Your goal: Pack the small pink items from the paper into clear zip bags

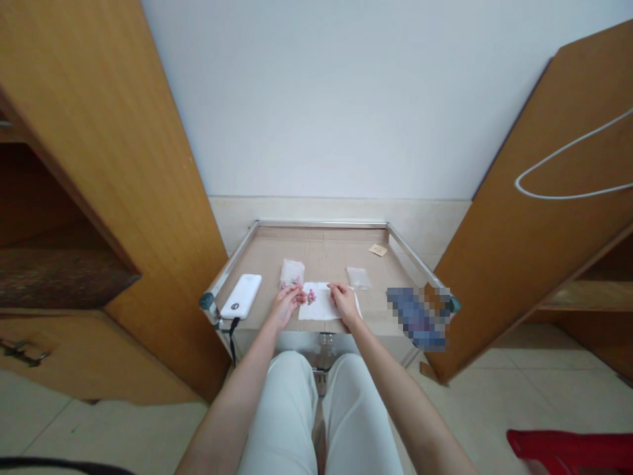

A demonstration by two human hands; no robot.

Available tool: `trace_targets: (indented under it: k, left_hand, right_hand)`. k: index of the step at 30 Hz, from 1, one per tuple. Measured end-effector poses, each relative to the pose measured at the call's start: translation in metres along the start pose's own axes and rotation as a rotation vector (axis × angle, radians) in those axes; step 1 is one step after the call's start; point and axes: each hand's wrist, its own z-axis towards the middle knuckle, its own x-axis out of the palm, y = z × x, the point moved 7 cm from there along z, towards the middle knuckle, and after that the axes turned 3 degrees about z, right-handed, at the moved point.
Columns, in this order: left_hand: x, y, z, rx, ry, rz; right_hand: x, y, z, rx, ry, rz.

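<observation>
Pink flower buds (311, 297) lay on an unfolded white paper square (327, 311) on the desk (321, 247). Left of the square were a white power bank (241, 296), the left hand (285, 307), its fingertips bunched at the buds, and a filled clear bag (291, 273). Right of them, the right hand (345, 303) curled onto the paper, below a flatter clear bag (359, 278); any pinching was too small to tell.

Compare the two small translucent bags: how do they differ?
The left translucent plastic bag bulges with pink contents; the right translucent plastic bag lies flat, showing no pink. The left bag sits nearer the person's left hand than the right bag. Both lie on the beige tabletop.
</observation>
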Motion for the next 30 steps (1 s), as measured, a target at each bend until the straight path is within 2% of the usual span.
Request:
trace_targets:
  k: [6,11,14,16,18,20,23,30]
  left_hand:
    - [-0.005,-0.008,-0.001,0.097,-0.165,0.17]
    - [0.001,-0.035,0.007,0.285,-0.208,0.624]
    - [0.016,-0.059,0.011,0.503,-0.131,1.036]
    - [0.028,-0.066,0.012,0.625,-0.009,1.332]
    - [0.033,-0.066,0.015,0.631,0.087,1.579]
    - [0.03,-0.064,0.019,0.585,0.134,1.734]
    - [0.024,-0.061,0.024,0.521,0.164,1.794]
    - [0.013,-0.065,0.034,0.481,0.103,1.676]
  right_hand:
    - [-0.002,-0.001,-0.001,0.025,0.007,0.059]
    - [-0.004,0.0,-0.002,0.017,0.004,0.064]
    - [-0.005,0.002,-0.003,0.004,0.008,0.044]
    - [-0.005,0.002,-0.004,0.004,0.008,0.037]
    - [-0.004,0.003,-0.004,0.006,0.01,0.031]
    - [-0.004,0.004,-0.005,0.011,0.015,0.027]
    - [-0.003,0.003,-0.005,0.016,0.021,0.023]
    - [-0.004,-0.004,-0.001,-0.018,0.022,0.005]
